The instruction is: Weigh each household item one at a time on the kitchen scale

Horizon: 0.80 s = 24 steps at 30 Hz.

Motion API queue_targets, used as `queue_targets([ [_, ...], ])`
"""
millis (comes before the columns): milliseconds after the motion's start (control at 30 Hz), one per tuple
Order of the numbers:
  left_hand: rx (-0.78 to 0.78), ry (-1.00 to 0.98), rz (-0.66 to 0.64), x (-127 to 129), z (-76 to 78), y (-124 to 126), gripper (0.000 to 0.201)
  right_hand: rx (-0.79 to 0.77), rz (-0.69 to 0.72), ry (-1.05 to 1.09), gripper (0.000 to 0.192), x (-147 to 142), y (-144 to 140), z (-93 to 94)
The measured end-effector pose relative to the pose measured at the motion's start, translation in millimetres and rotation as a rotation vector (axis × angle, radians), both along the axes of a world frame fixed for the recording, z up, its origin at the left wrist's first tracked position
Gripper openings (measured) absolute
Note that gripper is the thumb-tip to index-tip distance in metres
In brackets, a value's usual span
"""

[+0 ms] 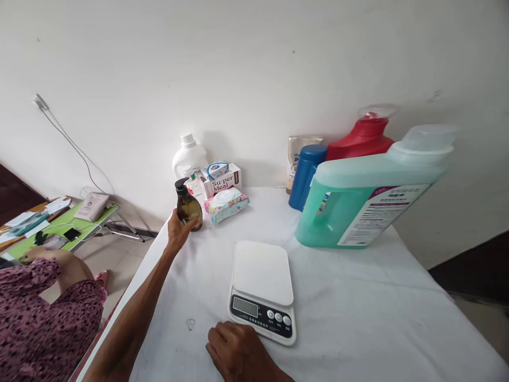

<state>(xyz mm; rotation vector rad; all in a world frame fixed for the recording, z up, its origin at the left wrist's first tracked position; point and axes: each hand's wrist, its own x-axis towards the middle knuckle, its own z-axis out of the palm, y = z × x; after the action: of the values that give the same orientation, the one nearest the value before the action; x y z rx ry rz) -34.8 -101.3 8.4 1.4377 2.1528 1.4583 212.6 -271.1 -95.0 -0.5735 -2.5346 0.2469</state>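
My left hand [181, 231] is wrapped round the lower part of a dark olive pump bottle [186, 204] with a black pump top, upright at the table's left side. Fingers curled in, my right hand [236, 347] rests on the white cloth just in front of a white kitchen scale [262, 276]; whether anything is under its fingers is hidden. Nothing lies on the scale's plate, and its display looks blank. Right beside the pump bottle are a pack of wet wipes [227, 203] and a "Su-per Meal" box [222, 181] with a small blue-white packet [215, 170] on top.
A white jug [189, 156] stands behind the box. At the right are a large green-liquid bottle [338, 207], a red bottle [360, 138], a blue bottle [307, 175] and a beige pouch [296, 151]. To the left, a person in a patterned garment [47, 318] sits by a green table [85, 228].
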Motion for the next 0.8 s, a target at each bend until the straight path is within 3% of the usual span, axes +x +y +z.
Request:
queue_targets([
  [133, 0.006, -0.005, -0.007, -5.9, -4.4, 23.5, 0.048, 0.036, -0.012, -0.009, 0.016, -3.7, 0.8, -0.7],
  [333, -0.013, -0.009, 0.007, -3.2, 1.7, 45.2, 0.050, 0.005, 0.008, -0.116, 0.013, -8.9, 1.5, 4.3],
  [567, -0.069, -0.065, -0.029, -6.6, 14.4, 43.6, 0.069, 0.014, -0.028, -0.095, 0.016, -24.2, 6.6, -3.2],
  [633, 0.020, -0.082, 0.049, -4.2, 23.0, 33.6, 0.079, 0.010, -0.041, -0.093, 0.017, -27.3, 7.0, -3.0],
  [700, 0.220, 0.008, 0.136, 10.9, 35.6, 21.2, 0.085, 0.007, -0.047, -0.089, 0.015, -27.8, 6.4, -0.4],
  [733, 0.335, 0.083, 0.135, 24.8, 42.9, 15.4, 0.086, 0.007, -0.049, -0.087, 0.014, -27.1, 5.9, 1.4],
  [800, 0.475, 0.186, -0.034, 65.7, 58.2, 7.3, 0.082, 0.014, -0.053, -0.083, 0.012, -24.9, 5.2, 4.5],
])
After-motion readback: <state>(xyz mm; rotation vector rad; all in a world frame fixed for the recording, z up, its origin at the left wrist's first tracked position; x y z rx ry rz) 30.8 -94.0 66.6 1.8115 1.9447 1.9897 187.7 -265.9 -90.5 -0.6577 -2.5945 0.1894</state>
